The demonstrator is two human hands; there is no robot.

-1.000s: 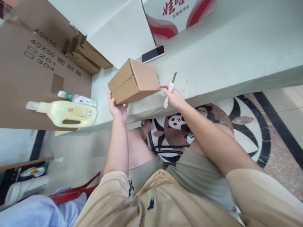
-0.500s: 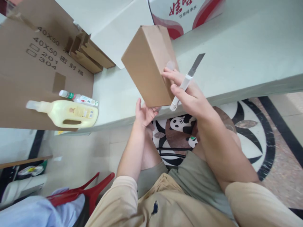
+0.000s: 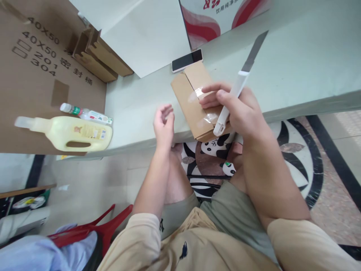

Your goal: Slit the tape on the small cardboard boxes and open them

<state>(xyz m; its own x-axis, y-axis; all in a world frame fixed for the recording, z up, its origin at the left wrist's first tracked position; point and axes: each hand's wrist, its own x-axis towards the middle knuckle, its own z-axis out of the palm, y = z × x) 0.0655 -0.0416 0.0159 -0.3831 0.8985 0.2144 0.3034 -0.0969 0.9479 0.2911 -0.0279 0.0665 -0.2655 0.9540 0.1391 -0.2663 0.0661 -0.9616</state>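
Observation:
A small cardboard box (image 3: 187, 103) lies at the table's front edge, its taped seam facing up. Strips of clear tape (image 3: 207, 119) cross the seam near the front end. My right hand (image 3: 239, 107) grips a box cutter (image 3: 239, 82) with a white handle, its long blade out and pointing up and away to the right. The fingertips of that hand are over the box's top, by the tape. To the left of the box, apart from it, my left hand (image 3: 164, 124) holds nothing, fingers loosely curled and thumb apart.
A phone (image 3: 187, 61) lies behind the box, near a white and red carton (image 3: 203, 26). A white panel (image 3: 149, 37) stands at the back. At left are a yellowish jug (image 3: 81, 133), a small bottle (image 3: 87, 113) and a large cardboard sheet (image 3: 36, 98).
The box, earlier tilted up between my hands, now lies on the table with its taped side up. My left hand has let go and moved left; the phone has come into view.

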